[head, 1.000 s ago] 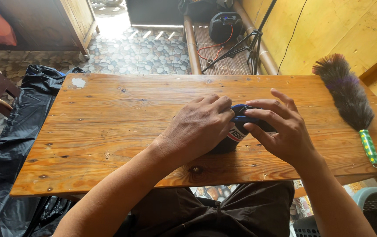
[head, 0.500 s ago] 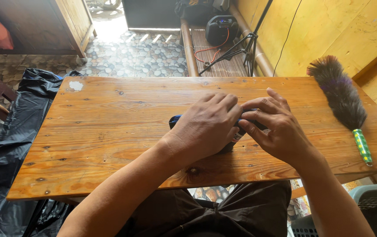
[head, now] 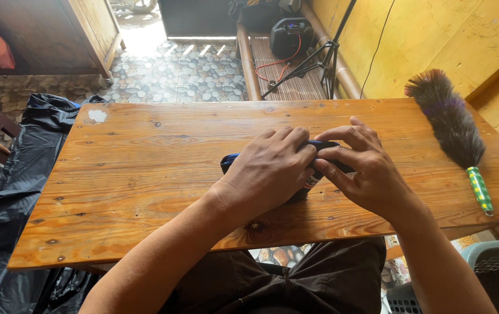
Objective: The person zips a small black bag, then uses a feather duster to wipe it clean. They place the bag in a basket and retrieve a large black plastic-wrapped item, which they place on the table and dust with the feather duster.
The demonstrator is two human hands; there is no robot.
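Note:
A small dark blue and black cloth item (head: 230,161) lies near the middle of the wooden table (head: 145,174), mostly hidden under my hands. My left hand (head: 270,171) presses flat on top of it, fingers together. My right hand (head: 361,168) pinches its right end between thumb and fingers. Only a blue corner at the left and a dark patch between the hands show.
A feather duster (head: 450,125) with a green handle lies along the table's right side. Black plastic sheeting (head: 5,192) hangs at the left. A tripod (head: 313,64) and a dark bag stand beyond the far edge. A grey basket (head: 493,261) sits at bottom right.
Both hands have shifted slightly left over the cloth item, and a blue corner now shows at the left of my left hand.

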